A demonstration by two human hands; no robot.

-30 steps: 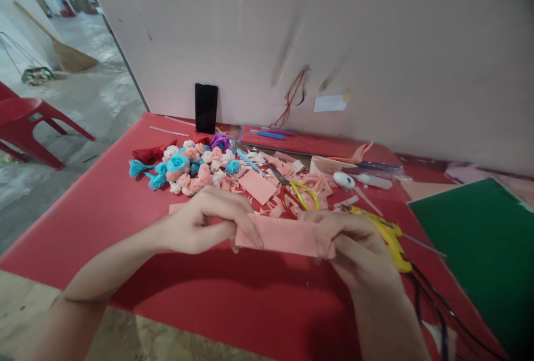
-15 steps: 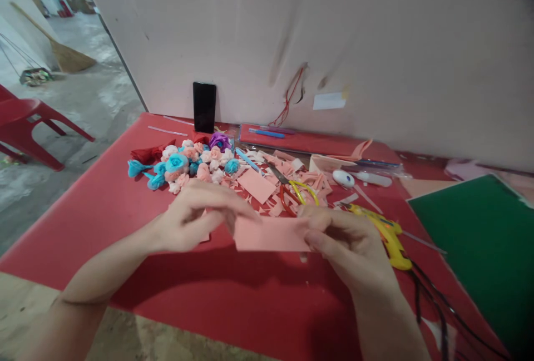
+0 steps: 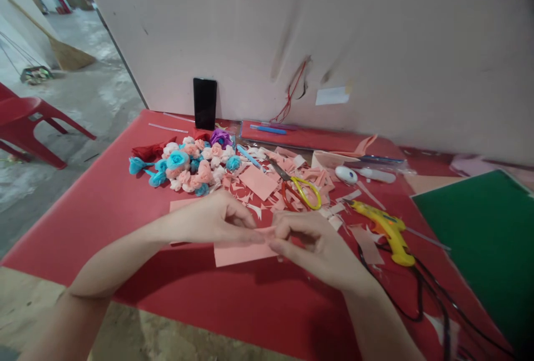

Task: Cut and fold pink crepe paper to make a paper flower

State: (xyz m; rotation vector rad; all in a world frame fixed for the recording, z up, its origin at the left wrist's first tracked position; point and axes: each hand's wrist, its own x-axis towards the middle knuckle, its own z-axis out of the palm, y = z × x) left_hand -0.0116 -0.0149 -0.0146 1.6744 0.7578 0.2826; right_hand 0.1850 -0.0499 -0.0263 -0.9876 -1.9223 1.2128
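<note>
Between my hands, just above the red table, is a pink crepe paper piece. My left hand pinches its upper edge near the middle. My right hand pinches the same edge close by, thumb and fingers pressed together. The fingertips of both hands nearly meet, and the paper's lower part hangs toward me. Behind them, scissors with one yellow and one red handle lie on pink paper scraps. Another flat pink piece lies partly under my left forearm.
Crepe paper flowers in several colours are heaped at left. A black phone leans on the wall. At right are a yellow glue gun with dark cords, a green board and a white oval item. A red chair stands beyond.
My hands have come together; my left hand moved right and my right hand moved left along the paper. Its upper edge is now pinched between them, and the paper sits lower and further left.
</note>
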